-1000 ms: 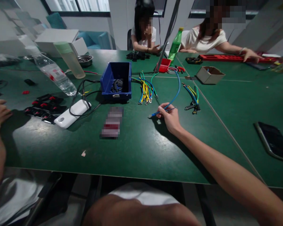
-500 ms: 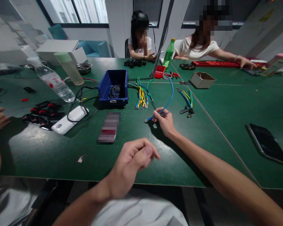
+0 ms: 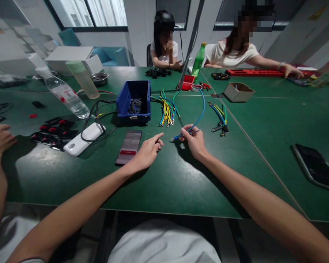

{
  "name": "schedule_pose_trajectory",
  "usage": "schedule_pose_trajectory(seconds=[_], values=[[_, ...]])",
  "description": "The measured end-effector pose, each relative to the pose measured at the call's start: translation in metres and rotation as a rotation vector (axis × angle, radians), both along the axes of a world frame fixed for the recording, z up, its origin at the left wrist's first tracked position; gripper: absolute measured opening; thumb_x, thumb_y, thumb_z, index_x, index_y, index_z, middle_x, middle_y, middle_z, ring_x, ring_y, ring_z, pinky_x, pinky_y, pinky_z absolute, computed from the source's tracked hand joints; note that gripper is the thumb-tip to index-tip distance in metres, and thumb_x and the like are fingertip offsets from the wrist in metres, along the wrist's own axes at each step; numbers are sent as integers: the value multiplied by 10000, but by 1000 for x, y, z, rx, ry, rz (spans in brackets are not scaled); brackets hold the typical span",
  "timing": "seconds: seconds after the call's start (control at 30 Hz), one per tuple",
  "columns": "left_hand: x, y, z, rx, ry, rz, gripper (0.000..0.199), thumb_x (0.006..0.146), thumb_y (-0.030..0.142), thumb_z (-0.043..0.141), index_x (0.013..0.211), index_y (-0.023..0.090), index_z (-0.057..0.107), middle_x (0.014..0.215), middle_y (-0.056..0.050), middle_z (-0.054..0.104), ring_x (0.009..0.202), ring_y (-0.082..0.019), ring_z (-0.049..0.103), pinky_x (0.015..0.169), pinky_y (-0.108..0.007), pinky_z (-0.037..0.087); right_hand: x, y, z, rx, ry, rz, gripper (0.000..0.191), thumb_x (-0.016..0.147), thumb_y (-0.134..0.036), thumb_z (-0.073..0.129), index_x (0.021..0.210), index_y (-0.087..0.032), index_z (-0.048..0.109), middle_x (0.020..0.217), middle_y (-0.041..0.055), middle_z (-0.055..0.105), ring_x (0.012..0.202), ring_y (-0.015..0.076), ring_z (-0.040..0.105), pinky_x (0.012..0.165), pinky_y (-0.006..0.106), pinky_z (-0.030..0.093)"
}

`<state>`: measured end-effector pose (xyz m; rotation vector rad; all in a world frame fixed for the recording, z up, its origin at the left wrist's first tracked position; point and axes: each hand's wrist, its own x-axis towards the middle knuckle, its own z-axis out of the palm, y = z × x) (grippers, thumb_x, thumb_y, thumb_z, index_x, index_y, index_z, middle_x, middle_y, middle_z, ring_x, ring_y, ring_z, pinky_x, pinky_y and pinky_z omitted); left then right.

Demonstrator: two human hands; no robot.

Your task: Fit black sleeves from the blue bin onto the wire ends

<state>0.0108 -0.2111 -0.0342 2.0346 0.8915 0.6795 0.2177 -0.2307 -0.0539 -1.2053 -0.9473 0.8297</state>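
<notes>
1. Hands, 2 (wearer's own): R hand (image 3: 193, 138) pinched shut, thumb + fingers on blue wire (image 3: 203, 109) close to its lug end; L hand (image 3: 149, 149) half open, index out, other fingers curled, nothing seen in it.
2. Blue wire, 1 in hand: lug end btw the hands, over mid-bench (image 3: 208, 197); rest arcs twd the far edge, up to a white ring (image 3: 196, 87).
3. Wire bundles, 2: bigger bundle (image 3: 167, 111) just R of the bin, smaller bundle (image 3: 220, 115) farther twd the R edge. Strands overlap, can't count.
4. Bin, 1, blue (image 3: 134, 117): L of ctr, dark pcs inside, piled, no exact qty.
5. Phones, 2: lit phone (image 3: 123, 157) beside L hand, screen partly blurred, lower R corner nr the wrist, can't tell if touching; dark phone (image 3: 316, 166) nr the front edge, far R, cut by frame.
6. Bottles, 3: 2 on L half, water bottle (image 3: 68, 95) + pale-green-capped bottle (image 3: 83, 80); 1 green bottle (image 3: 199, 60) nr far edge.
7. Co-workers, 2 along far edge; plus neighbor's hand (image 3: 1, 140) at L, arm cut by frame.
8. Hard to see: thin blue end past R palm; can't tell if same wire. R fingertips partly hidden.
</notes>
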Motion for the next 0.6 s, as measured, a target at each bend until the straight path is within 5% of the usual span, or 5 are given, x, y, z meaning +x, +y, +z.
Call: schedule_pose_trajectory(seconds=[0.23,0.47,0.6], values=[[0,-7,-8,-17,-109,83,223,895,108,444,1107,179,451,1120,-136,666,977,-188,654,810,-334,524,2,1,-4,29,13,4,200,743,-362,697,804,-215,575,634,-32,585,523,120,572,521,263,462],[-4,-5,1,183,-90,170,163,857,88,530,984,155,607,1101,-101,677,1022,-197,636,917,-381,501,1,-1,-3,62,12,-28,215,733,-364,713,816,-221,577,636,-39,581,532,126,589,525,262,479],[-7,-3,3,247,-73,191,143,816,112,613,938,160,669,1013,-71,683,953,-186,632,801,-314,529,-2,-4,1,95,32,-44,220,735,-366,718,806,-219,572,652,-44,573,543,122,607,542,261,493]])
